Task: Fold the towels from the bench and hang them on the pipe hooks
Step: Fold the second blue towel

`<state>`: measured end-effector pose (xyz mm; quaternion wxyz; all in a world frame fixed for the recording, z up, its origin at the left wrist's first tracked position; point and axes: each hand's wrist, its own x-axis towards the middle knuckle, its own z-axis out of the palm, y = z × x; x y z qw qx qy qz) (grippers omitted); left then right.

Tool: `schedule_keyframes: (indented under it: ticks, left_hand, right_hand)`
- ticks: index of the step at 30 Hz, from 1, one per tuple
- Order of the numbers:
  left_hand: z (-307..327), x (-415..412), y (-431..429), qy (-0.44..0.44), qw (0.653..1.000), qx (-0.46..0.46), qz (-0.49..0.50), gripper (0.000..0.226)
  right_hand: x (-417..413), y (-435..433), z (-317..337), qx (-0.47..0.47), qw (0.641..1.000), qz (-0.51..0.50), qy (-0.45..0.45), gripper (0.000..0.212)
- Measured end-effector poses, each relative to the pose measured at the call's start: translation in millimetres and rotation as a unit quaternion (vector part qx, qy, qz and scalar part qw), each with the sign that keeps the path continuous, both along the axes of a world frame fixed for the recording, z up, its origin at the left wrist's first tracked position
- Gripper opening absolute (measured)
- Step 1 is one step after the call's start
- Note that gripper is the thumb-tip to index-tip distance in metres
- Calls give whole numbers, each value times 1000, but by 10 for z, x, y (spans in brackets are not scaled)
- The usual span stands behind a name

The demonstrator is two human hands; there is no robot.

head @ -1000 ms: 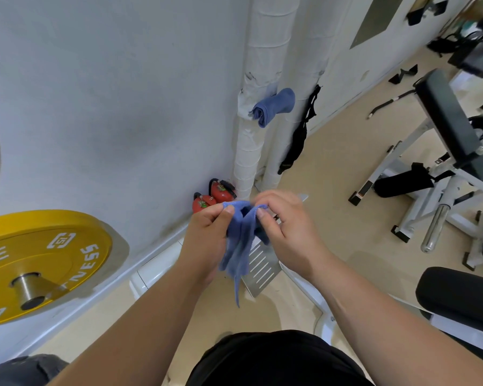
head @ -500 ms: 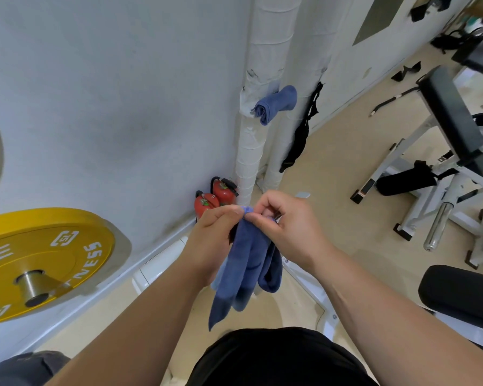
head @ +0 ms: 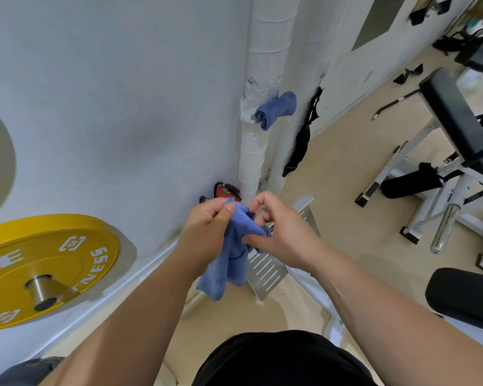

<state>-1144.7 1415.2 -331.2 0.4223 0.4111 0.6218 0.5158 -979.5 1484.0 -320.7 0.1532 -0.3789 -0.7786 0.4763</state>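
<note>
Both my hands pinch one blue towel in front of my chest.

My left hand [head: 207,227] has its grip closed on the top corner of the blue towel [head: 229,254], thumb pressed against the forefinger, and my right hand [head: 279,232] nips the cloth just beside it, thumb under and fingers curled over the fold. The towel hangs down from the two grips in a loose doubled drape, touching nothing below. Under my right grip lies a slotted metal footplate [head: 268,268] on the floor. To the left of my left grip sits a yellow weight plate [head: 48,263] on its bar. Just beyond the grips, two red fire extinguishers [head: 225,190] stand against the wall. Farther up, a second blue towel [head: 275,110] hangs on the wrapped white pipe [head: 255,135]. Well off to the right stands a black padded worktop [head: 455,115].
</note>
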Motion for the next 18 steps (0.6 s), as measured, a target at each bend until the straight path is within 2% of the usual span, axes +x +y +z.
schedule_keyframes:
  ticks: [3,9,14,18]
  left_hand:
    - [57,-101,56,26,999,5,28,35]
    - [-5,-595,171,116,983,3,140,32]
    - [-41,-966,159,146,969,-21,196,35]
    - [-17,-1017,150,108,971,-28,210,36]
  right_hand:
    - [51,48,-162,6,999,17,-48,25]
    - [276,297,-576,159,973,15,-165,31]
    - [511,577,-577,222,958,-2,-179,38]
    - [589,739,-415,249,956,-56,-146,29]
